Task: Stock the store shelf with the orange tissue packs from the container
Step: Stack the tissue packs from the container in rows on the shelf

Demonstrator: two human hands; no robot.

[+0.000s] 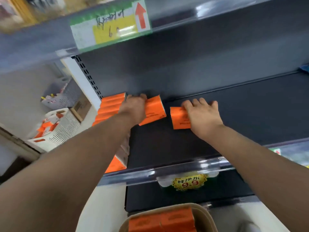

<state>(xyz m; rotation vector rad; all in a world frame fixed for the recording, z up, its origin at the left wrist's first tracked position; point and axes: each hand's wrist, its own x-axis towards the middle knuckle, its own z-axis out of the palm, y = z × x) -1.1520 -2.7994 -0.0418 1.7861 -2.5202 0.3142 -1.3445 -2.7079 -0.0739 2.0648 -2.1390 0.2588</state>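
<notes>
I'm placing: my left hand (133, 106) grips one orange tissue pack (154, 110) beside the shelved row (109, 106). My right hand (203, 114), fingers spread, presses a second orange tissue pack (178, 118) just to its left. Next I'd slide both snug leftward.

Left hand (135, 107) grips one tissue pack (155, 110), right hand (204, 115) presses another pack (178, 118).

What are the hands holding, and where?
The left hand grips a tilted orange plastic-wrapped tissue pack along its left side; the right hand lies palm-down over the right end of a second orange pack.
</notes>
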